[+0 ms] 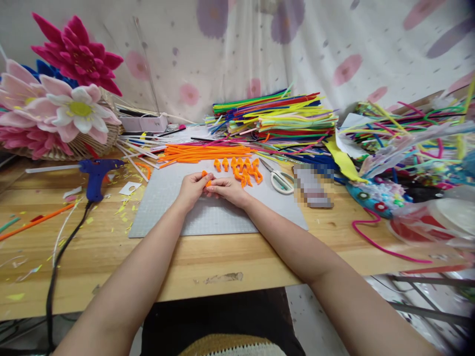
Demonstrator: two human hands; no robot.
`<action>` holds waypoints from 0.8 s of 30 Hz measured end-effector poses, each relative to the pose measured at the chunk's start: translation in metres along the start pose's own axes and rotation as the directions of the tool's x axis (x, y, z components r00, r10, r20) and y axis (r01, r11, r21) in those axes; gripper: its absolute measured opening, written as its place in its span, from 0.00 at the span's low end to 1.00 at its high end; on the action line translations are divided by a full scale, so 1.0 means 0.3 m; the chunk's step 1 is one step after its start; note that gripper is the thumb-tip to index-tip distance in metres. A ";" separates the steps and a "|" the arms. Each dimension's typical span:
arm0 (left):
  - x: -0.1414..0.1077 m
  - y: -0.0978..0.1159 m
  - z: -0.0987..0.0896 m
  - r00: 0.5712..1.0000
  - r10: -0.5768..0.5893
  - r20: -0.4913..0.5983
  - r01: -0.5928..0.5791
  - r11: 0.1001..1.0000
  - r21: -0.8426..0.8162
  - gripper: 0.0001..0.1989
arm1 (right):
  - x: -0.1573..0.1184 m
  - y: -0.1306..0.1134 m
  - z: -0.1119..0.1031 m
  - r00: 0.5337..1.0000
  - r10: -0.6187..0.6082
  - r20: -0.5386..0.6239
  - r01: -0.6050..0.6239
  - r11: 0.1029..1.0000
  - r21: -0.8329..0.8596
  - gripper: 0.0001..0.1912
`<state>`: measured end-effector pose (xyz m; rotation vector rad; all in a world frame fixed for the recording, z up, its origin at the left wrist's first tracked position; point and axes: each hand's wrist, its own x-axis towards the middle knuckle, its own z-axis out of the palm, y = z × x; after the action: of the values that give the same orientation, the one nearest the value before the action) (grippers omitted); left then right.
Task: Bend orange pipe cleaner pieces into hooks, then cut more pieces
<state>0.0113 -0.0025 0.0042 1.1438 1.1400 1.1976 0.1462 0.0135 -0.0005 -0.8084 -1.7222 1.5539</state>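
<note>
Over the grey cutting mat (159,212), my left hand (193,189) and my right hand (229,191) meet. Both have their fingers closed on a small orange piece (208,183), which is mostly hidden by the fingertips. Just beyond my right hand lie several bent orange pieces (245,170) on the mat. Straight orange pipe cleaners (204,152) lie in a pile along the mat's far edge. White-handled scissors (281,182) rest to the right of the bent pieces.
A blue glue gun (94,180) with a black cord stands at the left, below fuzzy flowers (79,109). Bundles of coloured pipe cleaners (274,116) fill the back. A phone (315,190), partly pixelated, lies right of the mat, with a plastic-wrapped tub (438,220) farther right.
</note>
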 end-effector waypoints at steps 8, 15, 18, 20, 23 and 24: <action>0.000 0.005 -0.017 0.990 0.107 -0.095 -0.098 0.991 0.090 0.20 | 0.004 0.003 -0.031 0.999 0.025 0.024 -0.028 0.992 0.123 0.12; -0.003 0.023 -0.039 0.998 0.053 0.031 -0.055 0.994 0.095 0.17 | 0.012 0.027 -0.084 0.999 0.043 0.007 -0.044 0.969 0.245 0.10; -0.004 0.016 -0.029 0.999 0.046 0.019 -0.047 0.997 0.064 0.15 | 0.009 0.013 -0.074 0.997 0.034 -0.074 -0.016 0.972 0.232 0.12; -0.005 0.011 -0.018 0.998 0.046 -0.047 -0.044 0.998 0.037 0.15 | 0.007 -0.001 -0.057 0.991 0.030 -0.133 -0.001 0.978 0.211 0.15; -0.008 0.003 0.001 0.997 0.035 -0.064 -0.033 0.999 0.033 0.15 | 0.011 -0.012 -0.028 0.987 0.023 -0.157 0.006 0.983 0.185 0.22; -0.010 0.001 0.006 0.999 0.025 -0.035 -0.023 0.999 0.040 0.14 | 0.014 -0.011 -0.020 0.986 0.015 -0.167 0.016 0.983 0.185 0.21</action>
<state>0.0130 -0.0055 0.0046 1.1728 1.1846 1.2230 0.1486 0.0200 0.0035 -0.8179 -1.4341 1.5717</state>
